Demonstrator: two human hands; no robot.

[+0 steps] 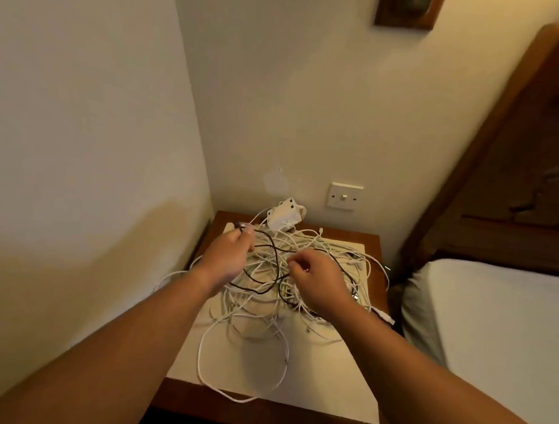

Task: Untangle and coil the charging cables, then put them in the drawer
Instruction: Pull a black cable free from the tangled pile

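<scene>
Bed [496,329] at right, one, no part in this job. Tabletop [378,244] of dark wood in the corner, one, carrying a pale mat [325,382], also one. Drawer nowhere in view.

Cables [257,310] heaped in a single tangle over the far half of the mat, loops spilling past the tabletop edge at left and right and trailing toward the near edge. Mostly white and too knotted for a firm count: several, no closer than that. Black cable [269,241]: one, as far as it can be traced. Probably light, limp and smooth-jacketed; slide easily through fingers, snag at every crossing, and cinch into knots under a hard pull. Best taken at a plug end and fed back through the loops with slack, no yanking. Connectors likely the fragile part, so grip the moulded body rather than the metal tip.

Left hand [226,254] over the far left of the heap, fingers curled, pinching the black cable near its end, a little above the mat. Right hand [316,283] over the middle, fingers curled in a pinch on a strand, seemingly the same black cable further along, though hard to be sure. Two hands, both occupied.

Adapter [284,215], white, one, at the back of the heap by the wall. Likely the heaviest, stiffest piece; better lifted by its body than dragged by its lead. Switch [345,197] on the wall just above, one.
</scene>
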